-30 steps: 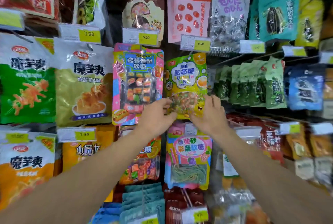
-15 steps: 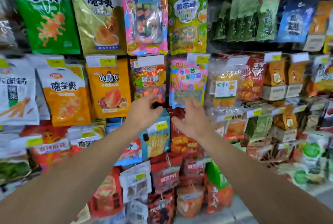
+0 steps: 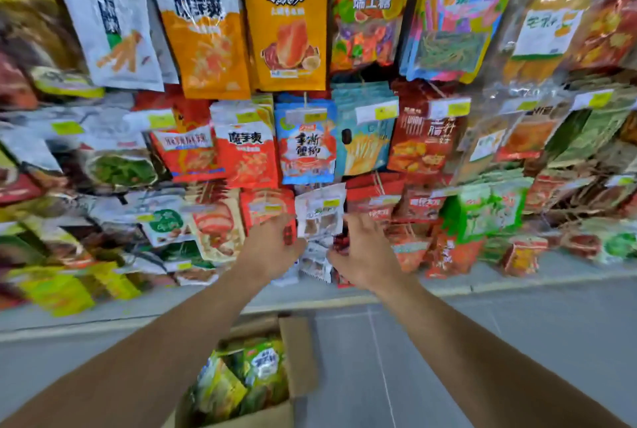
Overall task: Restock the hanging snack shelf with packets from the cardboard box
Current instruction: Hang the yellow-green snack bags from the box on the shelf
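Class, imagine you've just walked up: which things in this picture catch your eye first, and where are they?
Bright snack packets hang in crowded rows across the whole upper picture. Two bare arms reach up at centre, left hand and right hand flanking a small white packet. An open cardboard box of green packets sits on the floor below.
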### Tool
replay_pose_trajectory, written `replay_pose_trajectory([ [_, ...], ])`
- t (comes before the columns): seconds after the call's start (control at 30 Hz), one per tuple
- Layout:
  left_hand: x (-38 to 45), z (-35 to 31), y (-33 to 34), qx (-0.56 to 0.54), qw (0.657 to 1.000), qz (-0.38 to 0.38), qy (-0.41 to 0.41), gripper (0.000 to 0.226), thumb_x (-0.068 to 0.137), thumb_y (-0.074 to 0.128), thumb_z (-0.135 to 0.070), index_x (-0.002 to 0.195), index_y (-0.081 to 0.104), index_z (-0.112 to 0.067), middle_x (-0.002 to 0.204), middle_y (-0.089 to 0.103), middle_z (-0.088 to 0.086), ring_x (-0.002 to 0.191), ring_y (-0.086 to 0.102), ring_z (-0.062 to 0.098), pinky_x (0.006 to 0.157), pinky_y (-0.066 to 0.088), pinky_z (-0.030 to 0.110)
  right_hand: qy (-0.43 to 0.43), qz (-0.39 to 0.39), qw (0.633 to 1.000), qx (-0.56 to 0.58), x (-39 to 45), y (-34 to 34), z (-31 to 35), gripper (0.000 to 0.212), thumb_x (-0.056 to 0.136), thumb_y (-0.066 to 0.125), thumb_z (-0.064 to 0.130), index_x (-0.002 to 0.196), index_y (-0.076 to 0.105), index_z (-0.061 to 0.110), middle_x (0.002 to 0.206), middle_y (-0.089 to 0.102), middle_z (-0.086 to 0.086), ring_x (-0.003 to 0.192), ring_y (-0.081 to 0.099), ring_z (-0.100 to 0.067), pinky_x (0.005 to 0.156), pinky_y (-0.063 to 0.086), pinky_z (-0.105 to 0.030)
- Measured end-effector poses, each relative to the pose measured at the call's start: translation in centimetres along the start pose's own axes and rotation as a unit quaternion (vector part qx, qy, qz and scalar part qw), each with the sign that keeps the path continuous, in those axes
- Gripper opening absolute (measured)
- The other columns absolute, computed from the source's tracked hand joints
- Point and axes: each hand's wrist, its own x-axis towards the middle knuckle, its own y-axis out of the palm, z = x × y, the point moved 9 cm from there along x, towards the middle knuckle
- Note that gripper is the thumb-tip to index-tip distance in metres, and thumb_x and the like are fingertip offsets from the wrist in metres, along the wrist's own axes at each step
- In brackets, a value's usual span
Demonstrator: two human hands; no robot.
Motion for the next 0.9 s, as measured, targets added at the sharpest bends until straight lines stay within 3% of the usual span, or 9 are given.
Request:
replay_pose_trajectory([
  [0.2,-3.9,13.6,2.6,-0.033,0.997,0.039,-0.061,0.054,0.091,0.063,-0.033,0.141,0.049,-0.018,0.136,0.059,0.008,0.117,0.059,0.028,0.089,0.045,0.03,0.026,0.077,0.997,-0.001,-1.6,12.0,4.3,0.085,0.077,0.054,0.053,0.15,0.033,0.014,0.147,0.038,-0.009,0.135,0.039,-0.034,0.108,0.037,-0.04],
  [0.4,-7.6,28.8,4.1,-0.039,0.99,0.082,-0.111,0.056,0.09,0.063,-0.033,0.143,0.049,-0.02,0.144,0.053,0.002,0.126,0.054,0.024,0.101,0.041,0.029,0.053,0.145,0.988,-0.006,-2.7,25.9,10.2,0.073,0.089,0.064,0.036,0.151,0.032,0.015,0.15,0.035,-0.005,0.138,0.034,-0.03,0.112,0.034,-0.039],
  [0.53,-9.0,36.0,5.6,-0.033,0.984,0.101,-0.14,0.051,0.088,0.063,-0.034,0.138,0.053,-0.026,0.129,0.064,0.004,0.111,0.063,0.026,0.092,0.048,0.032,0.07,0.178,0.982,-0.012,-2.7,32.9,12.3,0.073,0.088,0.064,0.04,0.15,0.033,0.017,0.151,0.036,-0.004,0.139,0.034,-0.03,0.112,0.036,-0.042],
  [0.9,-10.1,50.6,18.8,-0.059,0.958,0.16,-0.232,0.057,0.086,0.064,-0.032,0.14,0.05,-0.024,0.135,0.061,0.003,0.122,0.056,0.027,0.095,0.048,0.035,0.099,0.279,0.954,-0.038,-0.8,51.9,8.0,0.071,0.087,0.065,0.037,0.149,0.035,0.017,0.149,0.038,-0.004,0.136,0.037,-0.031,0.11,0.037,-0.041],
])
